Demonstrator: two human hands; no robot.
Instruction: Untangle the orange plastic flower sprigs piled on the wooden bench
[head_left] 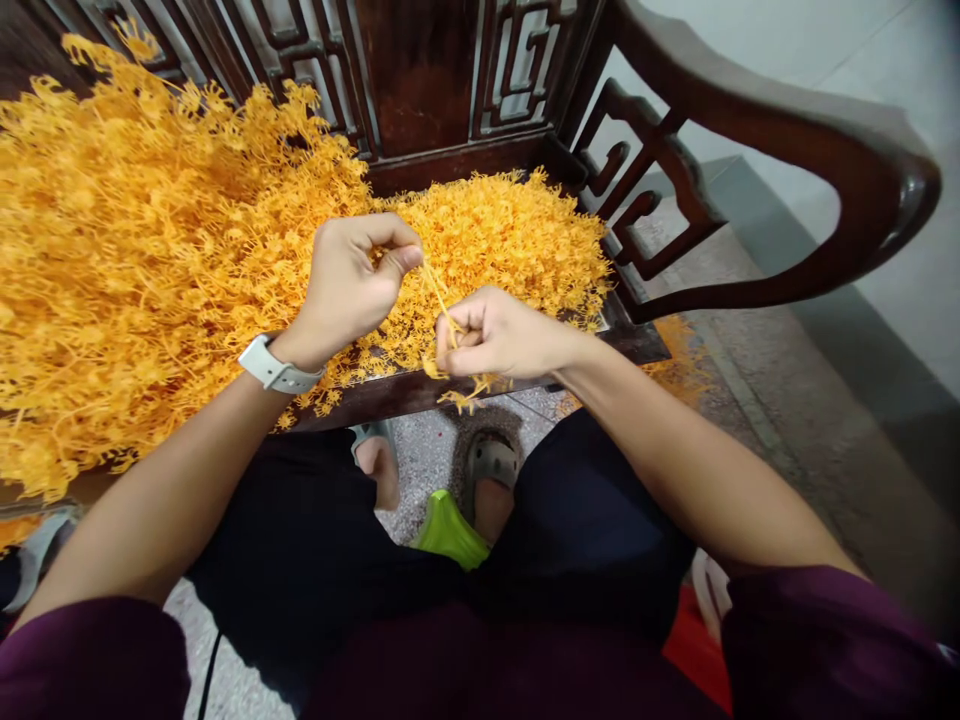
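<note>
A big heap of orange plastic sprigs (135, 250) covers the seat of a dark carved wooden chair (465, 90). My left hand (352, 285), with a white watch (274, 368) on its wrist, pinches the top end of one thin orange sprig (439, 295) between thumb and forefinger. My right hand (499, 335) is closed around the lower part of the same sprig, and a small orange tuft (469, 392) hangs below its fist. Both hands hover over the seat's front edge, a few fingers' width apart.
The chair's curved armrest (787, 130) sweeps across the right. A smaller pile of sprigs (517, 235) lies on the seat's right half. Below are my dark-clad knees, sandalled feet (487, 470) and a green object (446, 530) on the speckled floor. Some sprigs (679, 365) lie under the armrest.
</note>
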